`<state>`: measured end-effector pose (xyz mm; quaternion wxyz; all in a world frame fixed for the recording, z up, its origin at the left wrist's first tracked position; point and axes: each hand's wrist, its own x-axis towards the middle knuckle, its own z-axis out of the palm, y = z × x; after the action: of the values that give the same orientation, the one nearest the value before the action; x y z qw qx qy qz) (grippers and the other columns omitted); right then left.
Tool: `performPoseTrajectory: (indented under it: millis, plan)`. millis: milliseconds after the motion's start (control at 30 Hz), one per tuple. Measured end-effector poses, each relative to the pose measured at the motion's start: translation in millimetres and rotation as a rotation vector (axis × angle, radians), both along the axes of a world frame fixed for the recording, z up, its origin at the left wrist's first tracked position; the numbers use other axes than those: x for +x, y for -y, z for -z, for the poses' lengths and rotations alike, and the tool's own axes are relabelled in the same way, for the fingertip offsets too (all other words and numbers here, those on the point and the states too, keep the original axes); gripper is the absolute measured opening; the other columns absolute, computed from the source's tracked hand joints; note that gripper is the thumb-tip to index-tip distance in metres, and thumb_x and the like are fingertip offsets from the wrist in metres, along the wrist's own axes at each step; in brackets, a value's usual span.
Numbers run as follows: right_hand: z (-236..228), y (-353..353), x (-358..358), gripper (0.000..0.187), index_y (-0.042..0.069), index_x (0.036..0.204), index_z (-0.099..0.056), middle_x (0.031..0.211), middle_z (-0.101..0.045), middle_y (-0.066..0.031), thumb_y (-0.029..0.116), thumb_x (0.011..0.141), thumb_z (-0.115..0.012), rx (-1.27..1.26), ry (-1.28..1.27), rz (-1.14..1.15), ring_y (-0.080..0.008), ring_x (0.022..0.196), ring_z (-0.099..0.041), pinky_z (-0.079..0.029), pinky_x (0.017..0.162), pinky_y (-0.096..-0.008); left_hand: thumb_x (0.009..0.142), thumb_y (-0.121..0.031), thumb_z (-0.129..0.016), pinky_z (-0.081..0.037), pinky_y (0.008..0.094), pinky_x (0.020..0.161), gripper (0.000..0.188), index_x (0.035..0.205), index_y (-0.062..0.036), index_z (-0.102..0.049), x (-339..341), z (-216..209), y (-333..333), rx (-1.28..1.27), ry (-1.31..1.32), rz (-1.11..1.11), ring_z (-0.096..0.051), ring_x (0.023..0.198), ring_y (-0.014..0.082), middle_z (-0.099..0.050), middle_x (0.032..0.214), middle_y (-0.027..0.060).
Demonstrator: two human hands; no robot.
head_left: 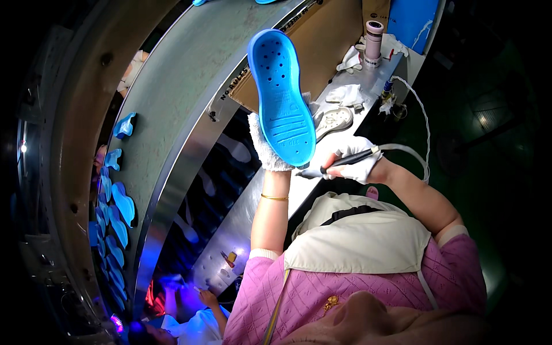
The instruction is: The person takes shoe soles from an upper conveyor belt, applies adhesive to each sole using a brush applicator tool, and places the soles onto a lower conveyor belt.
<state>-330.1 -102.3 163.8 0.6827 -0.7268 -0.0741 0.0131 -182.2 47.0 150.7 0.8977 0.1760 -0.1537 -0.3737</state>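
Aloft, blue sole (282, 99), tool (355, 158) near its edge

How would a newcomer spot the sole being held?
Right of the curved conveyor belt is the gloved left hand, holding up the hole-dotted blue sole. It's held, unlike the belt's blue pieces, and blue, unlike the bench's white piece.

- My left grip (263, 146) holds a sole (282, 103) before me.
- My right grip (357, 164), right of the sole, holds a tool (352, 157).
- A conveyor belt (172, 98) lies left, shoe pieces (122, 204) along its outer edge.
- A carton (328, 46) stands behind the sole, between belt and counter (241, 218).
- On the counter, a bottle (374, 43) stands beyond a second sole (335, 119).
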Motion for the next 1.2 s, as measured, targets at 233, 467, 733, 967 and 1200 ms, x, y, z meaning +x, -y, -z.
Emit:
performPoseTrajectory:
  millis: [233,467,733,967,1200]
  plan:
    - [-11,3,9,0.012,0.003,0.083,-0.060,0.093,-0.065,-0.0091,-0.005,0.077,-0.066,0.052,0.265,0.116,-0.0127,0.077,-0.061,-0.049,0.073,-0.0259,0.088,-0.063,-0.043,-0.045,0.0497,0.100,0.080,0.139,-0.0013,-0.038,10,7,-1,0.216,-0.016,-0.018,-0.056,0.113,0.0387,-0.050,0.130,0.0262]
    - [8,2,26,0.014,0.006,0.081,-0.063,0.091,-0.065,-0.0071,0.000,0.071,-0.070,-0.259,0.444,-0.010,-0.0210,0.087,-0.063,-0.050,0.080,-0.0296,0.093,-0.056,-0.041,-0.052,0.0468,0.089,0.072,0.131,0.0060,-0.044,24,6,6,0.369,-0.042,0.177,-0.062,0.101,0.0391,-0.057,0.120,0.0272]
    - [-23,24,35,0.011,0.006,0.076,-0.067,0.088,-0.069,-0.0082,-0.002,0.068,-0.071,-0.253,0.068,-0.227,-0.0187,0.088,-0.067,-0.052,0.080,-0.0311,0.092,-0.038,-0.059,-0.057,0.0349,0.072,0.040,0.111,-0.0032,-0.062,21,1,2,0.715,-0.035,0.291,-0.066,0.080,0.0232,-0.067,0.098,0.0132]
    - [-21,35,34,0.010,0.005,0.081,-0.068,0.084,-0.069,-0.0067,0.001,0.072,-0.069,-0.396,-0.002,-0.209,-0.0173,0.079,-0.065,-0.052,0.075,-0.0286,0.092,-0.034,-0.060,-0.057,0.0317,0.072,0.037,0.111,-0.0022,-0.062,19,-4,5,0.803,0.048,0.373,-0.067,0.082,0.0199,-0.068,0.098,0.0113]
    - [-43,47,13,0.014,0.003,0.081,-0.065,0.088,-0.066,-0.0077,-0.006,0.072,-0.070,-0.201,0.045,-0.044,-0.0159,0.082,-0.063,-0.051,0.076,-0.0287,0.093,-0.046,-0.052,-0.057,0.0394,0.077,0.054,0.121,0.0002,-0.055,16,0,-2,0.679,-0.013,0.375,-0.066,0.091,0.0283,-0.064,0.108,0.0181]
